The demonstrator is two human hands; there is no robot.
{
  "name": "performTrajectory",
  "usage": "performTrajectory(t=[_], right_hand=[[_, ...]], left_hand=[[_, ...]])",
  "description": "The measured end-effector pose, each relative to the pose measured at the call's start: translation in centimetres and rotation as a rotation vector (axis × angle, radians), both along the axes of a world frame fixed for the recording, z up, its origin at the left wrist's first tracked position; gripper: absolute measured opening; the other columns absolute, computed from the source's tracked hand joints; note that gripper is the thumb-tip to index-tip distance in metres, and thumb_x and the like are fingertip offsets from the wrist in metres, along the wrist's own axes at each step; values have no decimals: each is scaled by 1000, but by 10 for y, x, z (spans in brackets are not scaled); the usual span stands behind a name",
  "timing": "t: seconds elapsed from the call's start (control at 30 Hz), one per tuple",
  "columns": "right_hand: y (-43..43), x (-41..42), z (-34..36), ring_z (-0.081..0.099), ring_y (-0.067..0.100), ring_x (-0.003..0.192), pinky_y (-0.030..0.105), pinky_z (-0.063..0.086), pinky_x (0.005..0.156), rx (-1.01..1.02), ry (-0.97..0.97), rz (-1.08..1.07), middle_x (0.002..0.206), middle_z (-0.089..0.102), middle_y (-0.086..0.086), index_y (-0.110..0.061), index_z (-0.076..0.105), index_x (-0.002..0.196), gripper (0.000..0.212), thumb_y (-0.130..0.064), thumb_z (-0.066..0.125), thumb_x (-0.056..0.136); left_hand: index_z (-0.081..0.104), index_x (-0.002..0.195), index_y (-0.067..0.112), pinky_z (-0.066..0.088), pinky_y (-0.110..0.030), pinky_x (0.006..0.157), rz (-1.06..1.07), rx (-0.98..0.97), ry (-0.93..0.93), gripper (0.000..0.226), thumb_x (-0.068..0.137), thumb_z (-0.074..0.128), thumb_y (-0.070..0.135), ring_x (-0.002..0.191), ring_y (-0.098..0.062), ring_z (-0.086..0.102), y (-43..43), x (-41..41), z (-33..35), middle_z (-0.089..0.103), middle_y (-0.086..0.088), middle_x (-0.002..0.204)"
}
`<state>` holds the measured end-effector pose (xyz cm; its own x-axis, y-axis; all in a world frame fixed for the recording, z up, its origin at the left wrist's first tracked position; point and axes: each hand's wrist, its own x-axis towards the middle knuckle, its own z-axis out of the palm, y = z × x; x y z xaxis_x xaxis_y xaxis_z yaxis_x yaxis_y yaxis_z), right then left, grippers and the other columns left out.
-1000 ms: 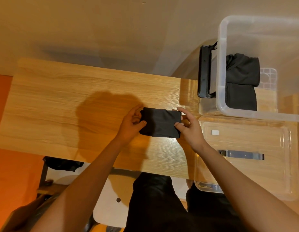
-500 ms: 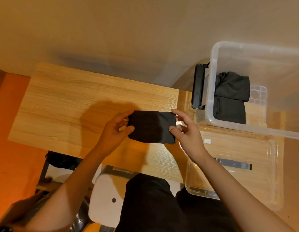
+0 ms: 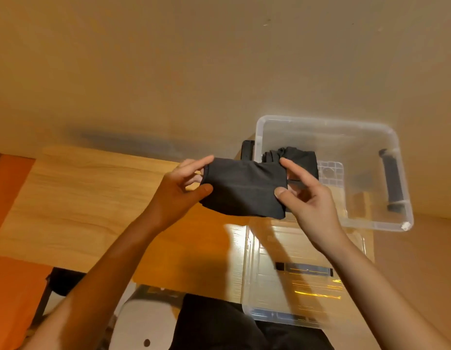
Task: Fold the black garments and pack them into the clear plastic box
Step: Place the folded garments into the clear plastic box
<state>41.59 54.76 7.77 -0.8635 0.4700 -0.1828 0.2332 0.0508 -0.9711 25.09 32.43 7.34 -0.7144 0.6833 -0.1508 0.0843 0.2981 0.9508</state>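
A folded black garment (image 3: 243, 189) hangs in the air above the wooden table (image 3: 80, 198). My left hand (image 3: 180, 190) pinches its left edge between thumb and fingers. My right hand (image 3: 306, 198) pinches its right edge the same way. The garment's right end overlaps the left wall of the clear plastic box (image 3: 371, 132), which stands at the table's right end. Inside the box, another folded black garment (image 3: 299, 157) lies against the left wall, partly hidden behind the held one.
The box's clear lid (image 3: 302, 286) lies flat on the table in front of the box. A black handle (image 3: 393, 183) sits on the box's right wall. A beige wall runs behind the table. A white stool (image 3: 143, 324) and my dark-clothed lap are below the table edge.
Both hands have lifted the folded garment off the table and carried it right, toward the box. The view has tilted up, so the box appears lower in the frame.
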Motion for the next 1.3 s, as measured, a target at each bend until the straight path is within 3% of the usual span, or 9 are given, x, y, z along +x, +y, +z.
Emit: performTrajectory(t=[0.1,0.23,0.3,0.4,0.53,0.63,0.87,1.13,1.3], right_hand=[[42,8,16,59,-1,80,16,52,73,50,31,-55,108,61,-4,-35,54,139,54,-5,65,96],[97,21,10,64,-2,95,16,55,79,31,25,-118,120,64,-17,-35,54,139,53,-5,64,97],[123,28,-3,65,1,107,17,55,83,12,0,-139,129,62,-16,-34,55,140,53,-6,64,97],[156,34,-36,65,10,114,25,58,87,-56,-68,-145,131,62,-9,-33,58,139,52,-6,64,96],[181,36,-89,66,28,114,47,59,91,-333,-207,-164,125,60,12,-23,60,137,49,2,62,95],[183,32,-122,65,36,112,54,55,91,-297,-329,-69,116,60,20,-27,61,133,51,4,64,92],[191,5,-142,52,29,88,43,51,79,-230,-520,99,78,46,5,-23,58,128,55,14,60,88],[196,10,-162,64,34,100,45,62,79,-108,-668,204,108,57,13,-20,54,118,49,16,65,85],[196,9,-163,64,27,86,32,59,66,-12,-702,277,97,57,12,-20,52,121,49,10,69,87]], left_hand=[[52,135,41,47,-14,98,-15,12,15,54,95,67,9,119,2,56,49,3,10,56,8,129],[54,140,28,49,-20,99,-39,30,7,49,97,64,6,108,-7,60,115,17,6,55,-15,125],[52,144,21,49,-17,94,-51,5,20,51,97,64,6,101,-6,59,145,22,-7,55,-21,123],[51,145,20,47,-9,89,-47,-73,35,51,96,64,8,99,6,58,178,32,-28,58,-4,126],[52,144,23,52,-17,78,-61,-248,-29,54,95,64,7,77,-6,54,198,41,-60,59,-2,102],[51,145,24,53,-32,90,-86,-363,-40,56,94,65,6,93,-15,54,204,45,-78,56,-10,115],[49,146,27,53,-31,87,-64,-521,-77,60,94,62,-1,104,-21,57,222,53,-95,49,-1,120],[43,148,23,53,-33,87,-105,-761,-37,68,91,58,-11,105,-25,55,226,60,-117,53,-7,120],[36,153,23,49,-35,98,-211,-873,19,72,92,61,-7,124,-30,50,229,60,-117,48,-13,140]])
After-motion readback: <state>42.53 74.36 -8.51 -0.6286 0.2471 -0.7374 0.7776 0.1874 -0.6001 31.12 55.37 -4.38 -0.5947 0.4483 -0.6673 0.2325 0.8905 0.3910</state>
